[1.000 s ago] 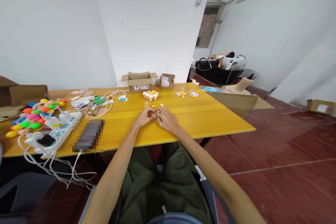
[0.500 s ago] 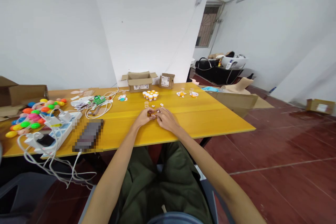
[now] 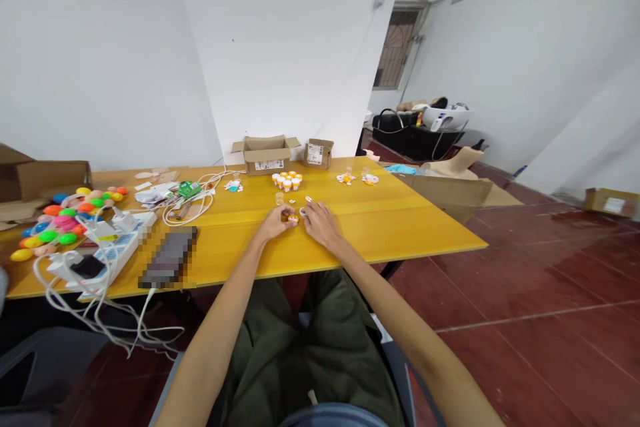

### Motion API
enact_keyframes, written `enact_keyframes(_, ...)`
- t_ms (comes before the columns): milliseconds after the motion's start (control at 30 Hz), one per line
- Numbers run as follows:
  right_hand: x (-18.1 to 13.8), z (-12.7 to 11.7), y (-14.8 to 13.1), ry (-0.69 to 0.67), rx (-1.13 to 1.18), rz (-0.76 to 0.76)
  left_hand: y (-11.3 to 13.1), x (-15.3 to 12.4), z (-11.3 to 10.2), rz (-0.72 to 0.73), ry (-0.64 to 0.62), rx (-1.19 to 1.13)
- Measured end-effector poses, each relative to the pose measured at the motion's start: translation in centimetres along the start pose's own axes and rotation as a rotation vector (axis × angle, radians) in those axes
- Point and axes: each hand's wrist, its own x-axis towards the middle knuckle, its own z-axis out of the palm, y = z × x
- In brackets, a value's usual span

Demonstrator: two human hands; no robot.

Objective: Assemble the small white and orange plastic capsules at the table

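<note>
My left hand (image 3: 276,223) is closed by the table's front edge. A small orange-and-white piece (image 3: 293,219) sits in its fingertips. Just to the right, my right hand (image 3: 323,227) has its fingers curled round a small white piece (image 3: 303,212), partly covered by them. Beyond my hands stands a clear little cup (image 3: 279,199). Two tiny white pieces with dark marks lie near it, a nearer-left piece (image 3: 293,201) and a right-hand piece (image 3: 309,199). Farther back, several small orange-and-white cup-like items (image 3: 287,181) stand in a cluster.
On the yellow table (image 3: 400,233) an open carton (image 3: 267,163) and a smaller box (image 3: 318,155) stand by the wall. Small parts (image 3: 370,179) lie back right. Leftward are a phone (image 3: 169,257), a cabled power strip (image 3: 125,247) and colourful plastic eggs (image 3: 65,221).
My hands have drawn slightly apart. The orange-and-white piece in my left fingertips and the white piece at my right fingers now show more plainly.
</note>
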Motion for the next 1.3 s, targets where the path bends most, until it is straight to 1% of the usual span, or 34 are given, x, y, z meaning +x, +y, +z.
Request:
enact_keyframes(133,0.0,-0.1,0.1,-0.033,0.036,0.033,0.1,0.0,0.0,0.006,0.003,0.006)
enact_keyframes(267,0.2,0.0,0.5,-0.015,0.151,0.069,0.0,0.0,0.0,-0.009,-0.01,0.026)
enact_keyframes(367,0.5,0.2,1.0,0.02,0.331,0.15,0.0,0.0,-0.1,-0.015,-0.011,0.039)
enact_keyframes(467,0.8,0.5,1.5,0.05,0.56,0.223,0.0,-0.1,-0.1,-0.022,-0.009,0.044)
enact_keyframes(567,1.0,0.7,1.8,0.075,0.749,0.228,0.1,-0.1,-0.1,-0.023,-0.008,0.037)
enact_keyframes(633,1.0,0.8,1.8,0.063,0.81,0.214,0.2,-0.1,-0.1,-0.021,-0.013,0.033)
enact_keyframes(767,1.1,0.7,1.8,0.01,0.849,0.17,0.3,-0.1,-0.1,-0.02,-0.02,0.017)
enact_keyframes(867,1.2,0.7,1.8,-0.005,0.86,0.147,0.3,-0.1,0.0,-0.02,-0.009,-0.007)
enact_keyframes(1300,1.6,0.3,1.2,-0.061,0.845,0.115,0.4,-0.1,0.1,0.001,0.008,-0.066)
